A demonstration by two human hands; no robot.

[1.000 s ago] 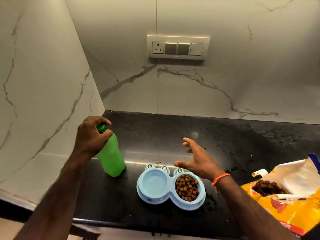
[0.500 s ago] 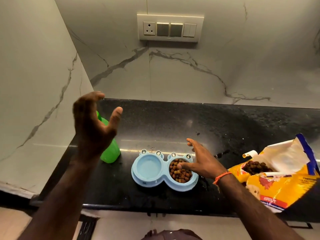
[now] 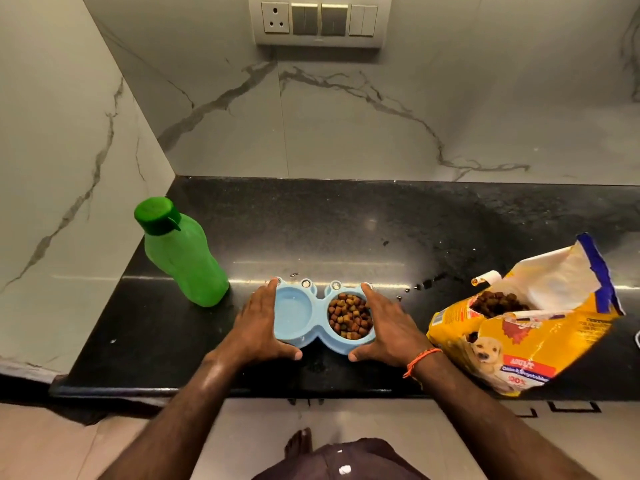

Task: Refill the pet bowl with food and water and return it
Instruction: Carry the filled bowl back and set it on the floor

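Observation:
A light blue double pet bowl [image 3: 320, 317] sits on the black counter near its front edge. Its right cup holds brown kibble [image 3: 350, 315]; its left cup holds clear water. My left hand [image 3: 260, 325] cups the bowl's left end, thumb under the front rim. My right hand [image 3: 384, 323], with an orange wrist thread, cups the right end the same way. The bowl still rests on the counter. A capped green water bottle [image 3: 180, 252] stands upright left of the bowl, free of either hand.
An open yellow pet food bag [image 3: 530, 323] lies on the black counter [image 3: 346, 223] to the right, kibble showing in its mouth. Water drops dot the counter between bag and bowl. Marble walls close the left and back. A switch panel [image 3: 318, 20] is on the back wall.
My left hand let go of the green bottle and came down to the bowl's left end. My right hand moved onto the bowl's right end. The view tilted down.

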